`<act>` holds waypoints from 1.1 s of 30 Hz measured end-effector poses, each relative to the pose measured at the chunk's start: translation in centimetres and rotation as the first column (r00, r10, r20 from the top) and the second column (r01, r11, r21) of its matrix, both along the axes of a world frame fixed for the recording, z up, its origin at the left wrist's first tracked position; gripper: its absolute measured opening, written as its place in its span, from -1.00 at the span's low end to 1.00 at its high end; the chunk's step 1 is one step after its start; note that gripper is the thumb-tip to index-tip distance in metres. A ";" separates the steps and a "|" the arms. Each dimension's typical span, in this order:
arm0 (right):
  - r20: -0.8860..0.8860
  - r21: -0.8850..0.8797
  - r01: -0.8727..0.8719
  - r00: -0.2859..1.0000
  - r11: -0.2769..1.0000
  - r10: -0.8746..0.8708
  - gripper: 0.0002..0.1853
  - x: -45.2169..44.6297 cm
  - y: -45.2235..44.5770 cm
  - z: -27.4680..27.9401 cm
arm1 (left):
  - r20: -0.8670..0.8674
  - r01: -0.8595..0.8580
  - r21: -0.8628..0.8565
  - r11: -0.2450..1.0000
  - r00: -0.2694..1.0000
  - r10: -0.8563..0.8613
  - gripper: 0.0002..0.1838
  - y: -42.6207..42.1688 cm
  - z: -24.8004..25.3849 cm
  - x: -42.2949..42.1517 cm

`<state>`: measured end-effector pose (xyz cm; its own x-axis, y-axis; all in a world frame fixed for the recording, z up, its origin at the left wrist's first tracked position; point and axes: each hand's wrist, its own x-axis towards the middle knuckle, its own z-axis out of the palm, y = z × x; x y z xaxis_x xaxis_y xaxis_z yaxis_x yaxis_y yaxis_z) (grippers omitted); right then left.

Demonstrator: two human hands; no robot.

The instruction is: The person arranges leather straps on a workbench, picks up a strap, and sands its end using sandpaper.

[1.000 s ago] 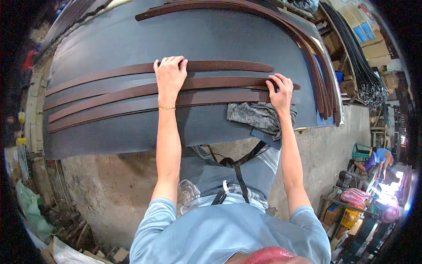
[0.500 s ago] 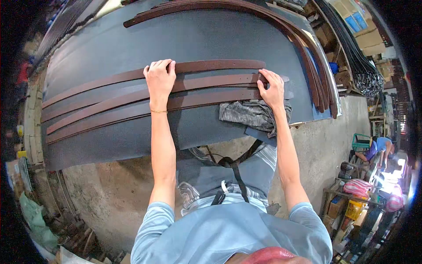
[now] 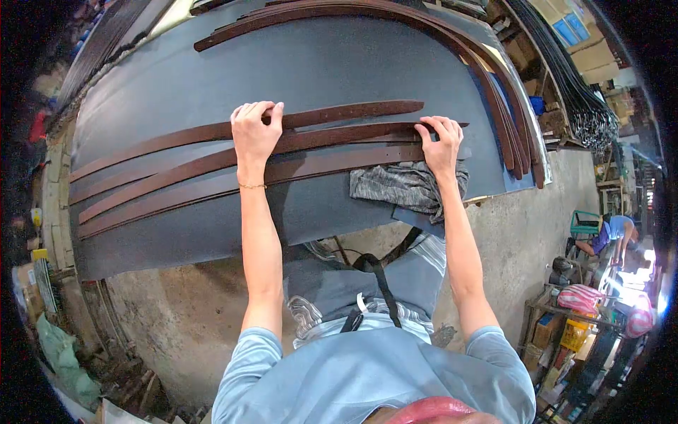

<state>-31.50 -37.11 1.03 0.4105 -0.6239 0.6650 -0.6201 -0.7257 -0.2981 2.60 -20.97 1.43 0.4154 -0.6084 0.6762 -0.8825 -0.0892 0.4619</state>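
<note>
Long brown leather straps lie side by side across a dark grey sheet-covered table. My left hand (image 3: 256, 138) is closed in a pinch on the upper strap (image 3: 353, 112), and its palm also covers part of the middle strap (image 3: 332, 136). With thumb and fingers, my right hand (image 3: 441, 145) pinches the middle strap near its right end. That strap is tilted, showing a narrow dark face. Below it rests the lower strap (image 3: 339, 162), apparently on another. A crumpled grey cloth (image 3: 392, 185) sits under my right wrist, over the lower strap's right end.
More brown straps (image 3: 487, 78) curve along the table's (image 3: 162, 88) far and right edges. Black straps (image 3: 565, 71) hang beyond the right side. Someone in blue (image 3: 618, 230) bends over at far right, near a rack holding a yellow container (image 3: 573, 334).
The middle strap has tipped from flat towards its edge between my hands. The upper strap has tilted too, its right end slightly lower. Both hands have shifted only a little.
</note>
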 end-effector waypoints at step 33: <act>0.070 -0.327 -0.020 0.996 0.945 0.046 -0.80 -0.3 1.8 1.0 | 0.029 -0.138 0.433 0.891 0.990 0.139 -0.66 -1.1 -0.4 -1.0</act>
<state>-31.82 -35.32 2.04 0.3677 -0.3545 0.8597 -0.5790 -0.8107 -0.0867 1.55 -22.03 1.08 0.5185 -0.7765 0.3582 -0.8452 -0.4019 0.3523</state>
